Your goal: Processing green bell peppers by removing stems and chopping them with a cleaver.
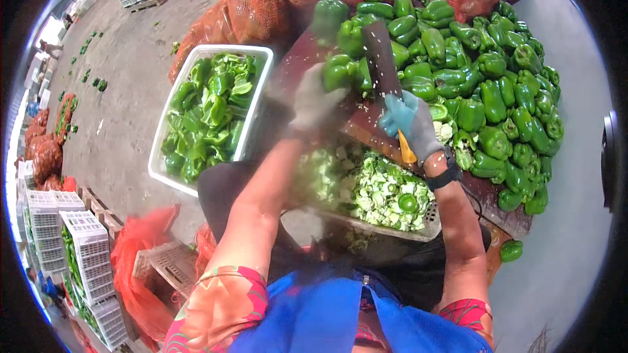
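Note:
My left hand (313, 101), in a pale glove smeared by motion, is closed around a green bell pepper (339, 73) above the dark red board. My right hand (413, 121), in a grey and light-blue glove, grips a knife by its yellow-orange handle (407, 148); its blade is hard to make out. Just beyond the right hand, a dark plank (381, 59) dotted with pale seeds lies across the board. Below both hands, a crate (426, 223) holds pale pepper cores and scraps (390, 195). A large heap of whole green peppers (487, 98) covers the right side.
To my left stands a white crate (157, 157) filled with opened green peppers (212, 108). Red mesh sacks (239, 16) line the far side. White crates (91, 255) and loose red netting (140, 261) occupy the lower left. One pepper (511, 250) lies apart at the right.

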Available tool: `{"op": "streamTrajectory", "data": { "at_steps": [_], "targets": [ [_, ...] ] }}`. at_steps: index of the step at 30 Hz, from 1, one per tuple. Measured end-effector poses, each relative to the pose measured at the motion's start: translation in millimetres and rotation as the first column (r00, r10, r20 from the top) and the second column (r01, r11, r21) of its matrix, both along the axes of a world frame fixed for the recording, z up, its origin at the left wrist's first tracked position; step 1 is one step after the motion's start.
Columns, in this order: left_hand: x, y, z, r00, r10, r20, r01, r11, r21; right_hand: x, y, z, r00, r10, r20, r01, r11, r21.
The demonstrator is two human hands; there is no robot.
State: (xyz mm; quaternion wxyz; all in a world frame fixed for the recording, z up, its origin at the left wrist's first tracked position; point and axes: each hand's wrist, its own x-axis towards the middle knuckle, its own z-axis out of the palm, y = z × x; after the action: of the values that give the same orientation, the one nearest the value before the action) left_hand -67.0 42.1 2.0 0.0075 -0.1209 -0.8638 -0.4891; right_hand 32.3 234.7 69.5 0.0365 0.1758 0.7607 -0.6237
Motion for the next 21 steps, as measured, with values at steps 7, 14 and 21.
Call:
{"op": "streamTrajectory", "data": {
  "at_steps": [7,14,21],
  "targets": [
    [-1.5,0.4,-10.6,0.995,0.019,-0.095,-0.021,0.999,-0.028,-38.4,-5.5,-28.5,0.910,0.415,-0.028,-0.282,0.666,0.690],
    [-4.9,-4.3,-17.9,0.986,-0.035,-0.163,0.019,0.995,-0.097,-65.9,-24.3,-25.8,0.881,0.291,0.373,-0.469,0.636,0.612],
    [3.5,-0.5,-13.2,0.999,-0.047,-0.017,0.047,0.999,0.025,-85.2,29.6,-72.4,0.840,0.483,0.246,-0.491,0.486,0.723]
  ]
}}
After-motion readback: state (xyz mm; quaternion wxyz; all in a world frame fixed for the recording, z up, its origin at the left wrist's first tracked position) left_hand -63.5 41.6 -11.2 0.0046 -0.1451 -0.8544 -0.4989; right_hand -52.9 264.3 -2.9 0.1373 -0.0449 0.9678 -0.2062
